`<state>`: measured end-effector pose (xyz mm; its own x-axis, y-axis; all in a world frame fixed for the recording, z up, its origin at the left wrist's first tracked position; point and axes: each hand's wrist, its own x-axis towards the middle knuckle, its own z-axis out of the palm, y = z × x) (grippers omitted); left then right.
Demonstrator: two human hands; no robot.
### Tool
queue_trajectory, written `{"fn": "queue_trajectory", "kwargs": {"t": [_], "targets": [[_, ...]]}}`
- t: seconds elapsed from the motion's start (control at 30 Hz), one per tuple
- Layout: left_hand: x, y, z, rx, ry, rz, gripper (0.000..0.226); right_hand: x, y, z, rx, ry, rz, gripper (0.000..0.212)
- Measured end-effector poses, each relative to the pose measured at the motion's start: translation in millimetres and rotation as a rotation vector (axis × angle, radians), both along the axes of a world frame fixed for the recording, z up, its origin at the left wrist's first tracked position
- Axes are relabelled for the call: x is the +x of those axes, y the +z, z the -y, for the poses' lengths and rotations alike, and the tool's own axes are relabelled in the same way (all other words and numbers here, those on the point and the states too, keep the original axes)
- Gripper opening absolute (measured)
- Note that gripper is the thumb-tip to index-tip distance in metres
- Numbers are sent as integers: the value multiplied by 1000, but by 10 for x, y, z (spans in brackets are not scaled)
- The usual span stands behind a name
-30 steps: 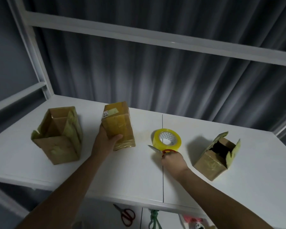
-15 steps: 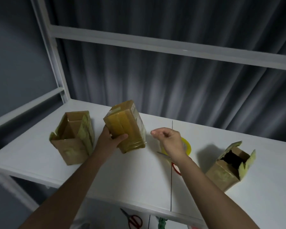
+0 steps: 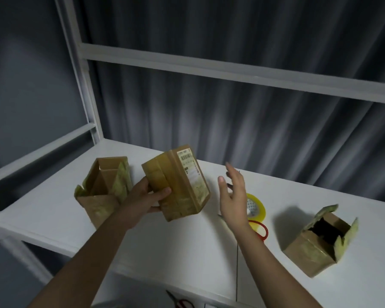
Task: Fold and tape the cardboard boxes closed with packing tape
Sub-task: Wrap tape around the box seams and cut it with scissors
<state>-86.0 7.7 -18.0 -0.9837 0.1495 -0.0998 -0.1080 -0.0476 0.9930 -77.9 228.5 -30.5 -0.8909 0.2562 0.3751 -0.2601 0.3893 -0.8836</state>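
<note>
My left hand (image 3: 142, 202) grips a closed, taped cardboard box (image 3: 182, 183) and holds it tilted above the white table (image 3: 165, 252), its label side turned up and to the right. My right hand (image 3: 232, 196) hovers empty just right of that box, fingers spread and straight. Behind that hand lie a yellow roll of packing tape (image 3: 257, 206) and red-handled scissors (image 3: 261, 230). An open box (image 3: 105, 194) with raised flaps stands at the left. Another open box (image 3: 320, 241) lies tipped at the right.
A white shelf frame (image 3: 89, 112) rises at the back left with a crossbar overhead, and a grey curtain hangs behind. A second pair of red scissors (image 3: 182, 302) shows below the table's front edge.
My left hand lifted the closed box off the table and tilted it. My right hand let go of the scissors by the tape roll and rose, open, toward the box.
</note>
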Motion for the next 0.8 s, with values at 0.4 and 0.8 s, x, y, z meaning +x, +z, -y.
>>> {"fn": "queue_trajectory", "kwargs": {"t": [0.4, 0.8], "targets": [[-38, -43, -294, -203, 161, 10, 52, 3, -63, 245, -8, 371, 363, 66], [-37, -870, -505, 97, -63, 234, 121, 164, -602, 347, -241, 233, 569, 42]]}}
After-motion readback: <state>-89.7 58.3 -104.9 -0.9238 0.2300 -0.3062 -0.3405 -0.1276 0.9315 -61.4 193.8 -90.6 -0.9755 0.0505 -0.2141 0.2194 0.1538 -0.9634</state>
